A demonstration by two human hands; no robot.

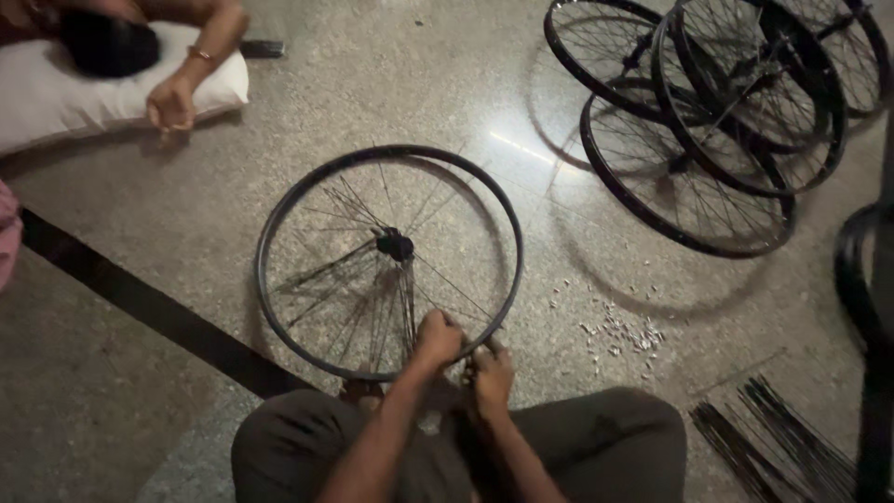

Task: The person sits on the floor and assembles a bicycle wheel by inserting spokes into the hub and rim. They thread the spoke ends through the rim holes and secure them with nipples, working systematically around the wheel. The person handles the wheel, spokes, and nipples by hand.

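The bicycle wheel (389,263) lies flat on the speckled floor (391,84), right in front of the seated person's knees, its near rim almost touching them. Its spokes (372,298) are only partly laced: a loose bundle fans from the hub (395,246) down toward the near rim, and the far half is thinly filled. The left hand (438,337) is clenched over the near rim where those spokes meet it, seemingly pinching a spoke end; the right hand (492,375) sits just beside it, fingers curled, though I cannot tell what they grip.

From where I stand, the risk is the loose spokes: a small tug on the rim could slide them out of their holes or cross them wrongly. The little pile of nipples (616,333) lies scattered on the floor to the right of the wheel, easy to brush apart with a knee. A bundle of spare spokes (773,433) lies by the right leg, finished wheels (717,121) stack at the far right, and another person rests on a pillow (56,93) at the far left
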